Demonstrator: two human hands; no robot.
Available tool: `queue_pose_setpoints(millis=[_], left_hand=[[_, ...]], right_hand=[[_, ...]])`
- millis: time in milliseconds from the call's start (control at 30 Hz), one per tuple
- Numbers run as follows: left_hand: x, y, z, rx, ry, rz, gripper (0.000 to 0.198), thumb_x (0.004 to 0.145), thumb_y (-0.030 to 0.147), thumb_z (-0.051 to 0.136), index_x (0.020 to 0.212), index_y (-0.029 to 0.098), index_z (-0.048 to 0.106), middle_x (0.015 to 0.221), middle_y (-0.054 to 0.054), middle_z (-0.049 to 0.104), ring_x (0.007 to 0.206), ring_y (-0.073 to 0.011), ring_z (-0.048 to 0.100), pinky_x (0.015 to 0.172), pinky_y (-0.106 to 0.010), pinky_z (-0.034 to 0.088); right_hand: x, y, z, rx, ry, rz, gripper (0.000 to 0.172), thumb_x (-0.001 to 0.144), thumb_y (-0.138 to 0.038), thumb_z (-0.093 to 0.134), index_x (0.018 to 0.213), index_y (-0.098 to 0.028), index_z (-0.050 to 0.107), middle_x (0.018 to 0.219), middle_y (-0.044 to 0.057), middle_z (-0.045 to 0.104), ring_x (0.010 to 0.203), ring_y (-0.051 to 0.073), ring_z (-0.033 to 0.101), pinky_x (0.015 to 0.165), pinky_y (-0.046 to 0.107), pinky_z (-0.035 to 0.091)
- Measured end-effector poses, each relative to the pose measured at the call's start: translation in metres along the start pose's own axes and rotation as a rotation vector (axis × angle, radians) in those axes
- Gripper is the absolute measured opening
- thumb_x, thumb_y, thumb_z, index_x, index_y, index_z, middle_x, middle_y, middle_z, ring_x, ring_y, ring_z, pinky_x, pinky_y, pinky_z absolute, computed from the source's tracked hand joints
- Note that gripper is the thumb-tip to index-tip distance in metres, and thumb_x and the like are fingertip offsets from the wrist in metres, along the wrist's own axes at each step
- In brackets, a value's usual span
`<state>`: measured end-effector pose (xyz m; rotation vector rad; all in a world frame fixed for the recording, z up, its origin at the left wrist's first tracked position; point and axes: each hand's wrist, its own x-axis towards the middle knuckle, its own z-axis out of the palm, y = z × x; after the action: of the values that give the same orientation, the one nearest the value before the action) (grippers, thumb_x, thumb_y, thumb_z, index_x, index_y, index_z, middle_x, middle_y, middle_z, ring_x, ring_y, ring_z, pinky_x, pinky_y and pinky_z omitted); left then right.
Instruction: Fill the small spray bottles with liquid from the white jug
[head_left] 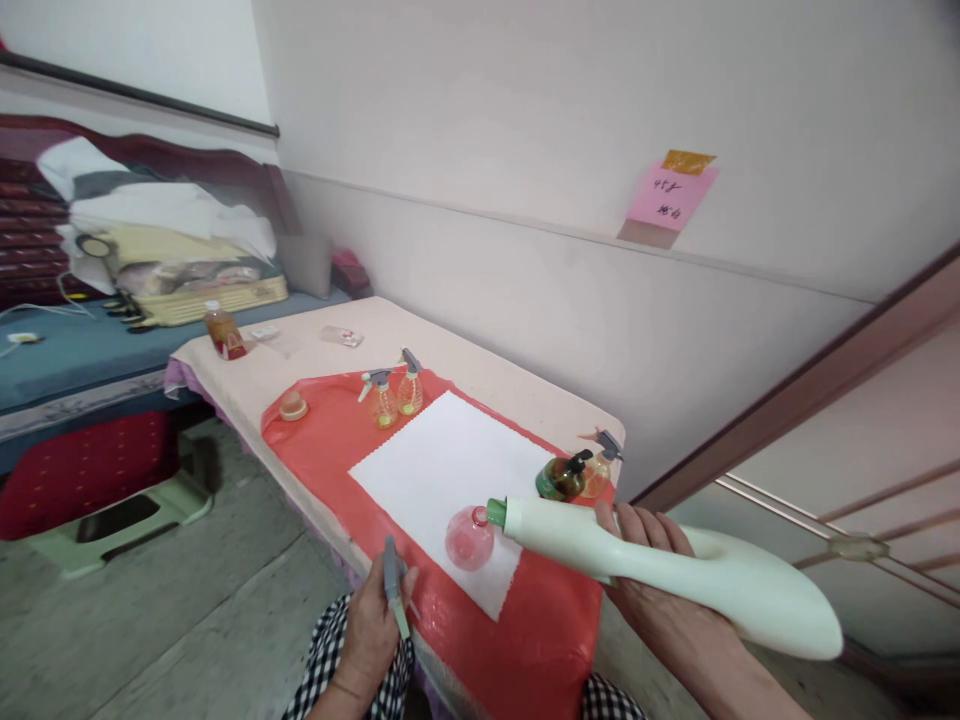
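My right hand (651, 535) is wrapped round the handle of a large pale-green jug (757, 595), which lies tilted, nearly level. Its green spout (496, 511) is at the mouth of a round pink see-through bottle (469, 540); whether they touch I cannot tell. That bottle has no spray head on and stands on a white sheet (439, 450). My left hand (375, 612), low at the table's near edge, grips a grey trigger spray head (393, 580). Beyond the jug's spout are a dark green pump bottle (559, 479) and a clear spray bottle (598, 472).
Red plastic (322, 440) covers part of the table (420, 330). Two yellowish spray bottles (384, 408) and a small round tub (292, 405) stand on it. A bottle of amber liquid (223, 330) is at the far left corner. A red-topped stool (90, 470) stands left.
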<state>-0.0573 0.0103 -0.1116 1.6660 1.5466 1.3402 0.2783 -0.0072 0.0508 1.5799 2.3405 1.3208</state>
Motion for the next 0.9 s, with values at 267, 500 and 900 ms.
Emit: queue_pose_setpoints(millis=[267,500,900], left_hand=[[0.0008,0.0025,-0.0008,-0.011,0.003,-0.002,0.026,0.091,0.044,0.057,0.097,0.019,0.061,0.074,0.0,0.071,0.064,-0.0157,0.068,0.057,-0.024,0.052],[0.0008,0.0018,-0.0007,-0.006,0.005,-0.004,0.025,0.091,0.044,0.057,0.097,0.02,0.062,0.073,0.001,0.071,0.062,-0.0161,0.068,0.056,-0.024,0.052],[0.0001,0.0019,-0.0004,0.011,0.007,0.01,0.025,0.092,0.043,0.056,0.1,0.019,0.061,0.079,-0.001,0.073,0.071,-0.018,0.071,0.059,-0.026,0.054]], right_hand=[[0.0012,0.0006,-0.0041,-0.021,-0.015,-0.008,0.058,0.078,-0.011,0.061,0.134,-0.004,0.046,0.119,0.023,0.062,0.108,0.038,0.058,0.098,0.056,0.048],[0.0017,0.0013,-0.0047,-0.023,-0.015,-0.022,0.058,0.077,-0.01,0.061,0.134,-0.003,0.047,0.118,0.025,0.062,0.107,0.039,0.059,0.097,0.057,0.047],[-0.008,-0.0042,0.0028,0.114,-0.093,0.039,0.058,0.079,-0.018,0.063,0.135,-0.005,0.049,0.121,0.024,0.062,0.11,0.039,0.058,0.098,0.056,0.046]])
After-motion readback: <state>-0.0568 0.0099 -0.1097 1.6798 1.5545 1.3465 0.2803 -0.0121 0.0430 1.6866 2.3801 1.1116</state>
